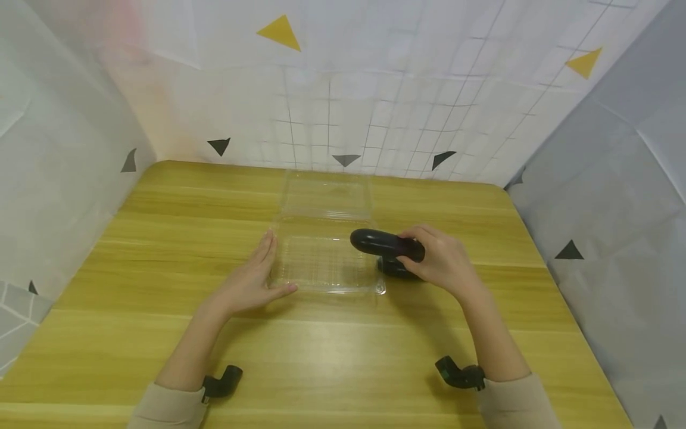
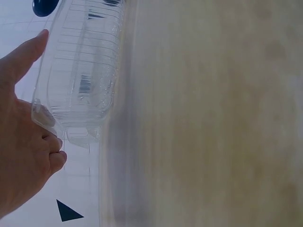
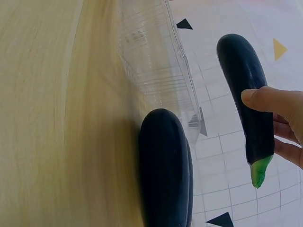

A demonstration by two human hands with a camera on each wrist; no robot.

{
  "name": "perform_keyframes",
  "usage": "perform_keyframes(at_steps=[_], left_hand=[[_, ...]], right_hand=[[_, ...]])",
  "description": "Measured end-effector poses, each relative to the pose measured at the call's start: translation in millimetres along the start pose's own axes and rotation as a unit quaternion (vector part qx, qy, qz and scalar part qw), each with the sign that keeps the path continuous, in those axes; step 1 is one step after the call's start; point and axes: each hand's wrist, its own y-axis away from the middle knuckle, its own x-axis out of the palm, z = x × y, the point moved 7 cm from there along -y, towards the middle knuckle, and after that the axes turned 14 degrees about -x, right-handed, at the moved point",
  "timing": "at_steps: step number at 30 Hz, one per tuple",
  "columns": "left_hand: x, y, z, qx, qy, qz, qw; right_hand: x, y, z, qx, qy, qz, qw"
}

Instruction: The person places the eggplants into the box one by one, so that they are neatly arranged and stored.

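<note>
My right hand (image 1: 442, 259) pinches a dark eggplant (image 1: 375, 241) by its stem half, thumb on the near side. In the right wrist view this eggplant shows a green stem end and is held up in the air. Its blunt end overlaps the right side of a clear plastic clamshell box (image 1: 321, 292) in the head view. The box lies with its lid (image 1: 327, 193) folded back toward the wall. Against the left side of the box rests my left hand (image 1: 249, 283), fingers extended and thumb along the front corner. Another dark eggplant (image 3: 163, 175) lies on the table beside the box's right end.
The wooden table (image 1: 321, 357) has rounded far corners and meets a white wall sheet (image 1: 343, 107) at the back. Paper-covered sides stand to the left and right. A black wrist camera (image 1: 222, 381) is on the left wrist, and another (image 1: 461, 374) on the right.
</note>
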Motion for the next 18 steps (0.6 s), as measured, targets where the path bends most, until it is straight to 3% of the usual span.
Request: perform_keyframes(at_steps=[18], left_hand=[[-1.6, 1.7, -1.3, 0.001, 0.003, 0.001, 1.0000]], right_hand=[[8.3, -12.2, -2.8, 0.004, -0.005, -0.009, 0.9999]])
